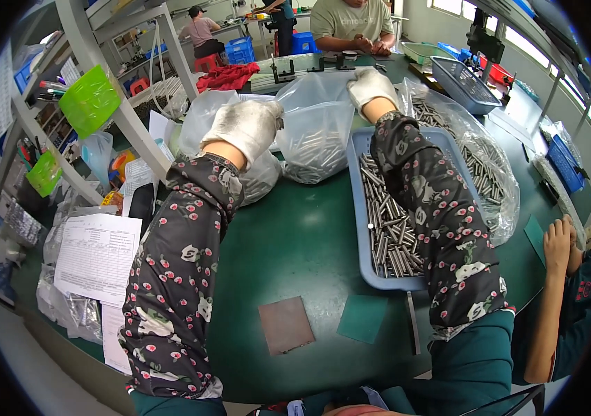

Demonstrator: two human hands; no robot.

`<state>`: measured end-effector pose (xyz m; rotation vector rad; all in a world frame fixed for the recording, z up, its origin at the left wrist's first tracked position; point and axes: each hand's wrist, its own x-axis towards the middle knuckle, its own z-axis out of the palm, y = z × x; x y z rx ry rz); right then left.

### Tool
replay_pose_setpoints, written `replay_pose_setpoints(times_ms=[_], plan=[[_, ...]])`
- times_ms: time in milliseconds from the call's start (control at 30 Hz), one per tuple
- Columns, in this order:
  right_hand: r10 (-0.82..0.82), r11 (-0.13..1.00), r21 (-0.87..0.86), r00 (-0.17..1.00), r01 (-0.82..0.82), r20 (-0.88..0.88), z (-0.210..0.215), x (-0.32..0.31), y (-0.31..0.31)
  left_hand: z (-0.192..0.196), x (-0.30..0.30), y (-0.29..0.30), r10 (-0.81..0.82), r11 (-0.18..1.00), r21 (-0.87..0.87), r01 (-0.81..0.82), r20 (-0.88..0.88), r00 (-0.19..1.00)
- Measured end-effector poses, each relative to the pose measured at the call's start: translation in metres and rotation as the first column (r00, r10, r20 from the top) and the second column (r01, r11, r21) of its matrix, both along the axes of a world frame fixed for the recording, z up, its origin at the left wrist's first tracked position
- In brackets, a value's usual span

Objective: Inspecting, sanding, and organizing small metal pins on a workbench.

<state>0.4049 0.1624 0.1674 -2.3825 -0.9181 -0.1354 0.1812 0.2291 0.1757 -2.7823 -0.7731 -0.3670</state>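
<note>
A clear plastic bag [317, 130] with metal pins in its bottom stands on the green table, its top stretched between my hands. My left hand [245, 128], in a whitish, soiled glove, is closed on the bag's left edge. On the other side my right hand [371, 90], gloved the same way, grips the right edge. A second plastic bag [259, 182] with metal pieces sits partly behind my left wrist. Under my right forearm lies a blue plastic basket [363, 239] holding many loose metal pins [394, 239]. The fingertips of both hands are partly hidden.
A large clear bag of metal pins [479, 159] lies right of the basket. A brown square sheet [286, 324] and a green one [362, 319] rest near me. Papers [98, 256] and a metal rack [111, 90] flank the left. Another person's hand [559, 243] is at the right.
</note>
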Motion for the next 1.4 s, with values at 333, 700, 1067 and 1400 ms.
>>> replay_pose_setpoints(times_ms=[333, 700, 1067, 1400], plan=[[0.512, 0.842, 0.005, 0.802, -0.539, 0.31, 0.035, -0.089, -0.122, -0.009, -0.025, -0.026, -0.083, 0.996, -0.038, 0.084, 0.039, 0.996], [0.907, 0.243, -0.686, -0.09, -0.686, 0.411, 0.099, -0.228, -0.378, -0.024, -0.1, -0.143, -0.436, 0.875, 0.283, 0.392, 0.109, 0.894], [0.536, 0.261, -0.014, 0.133, -0.965, 0.834, 0.031, -0.211, -0.377, -0.107, -0.173, -0.169, -0.246, 0.946, -0.071, 0.317, 0.482, 0.841], [0.436, 0.849, -0.428, 0.868, -0.31, 0.236, -0.028, -0.049, -0.226, -0.16, -0.175, -0.154, -0.152, 0.925, -0.133, 0.357, 0.731, 0.665]])
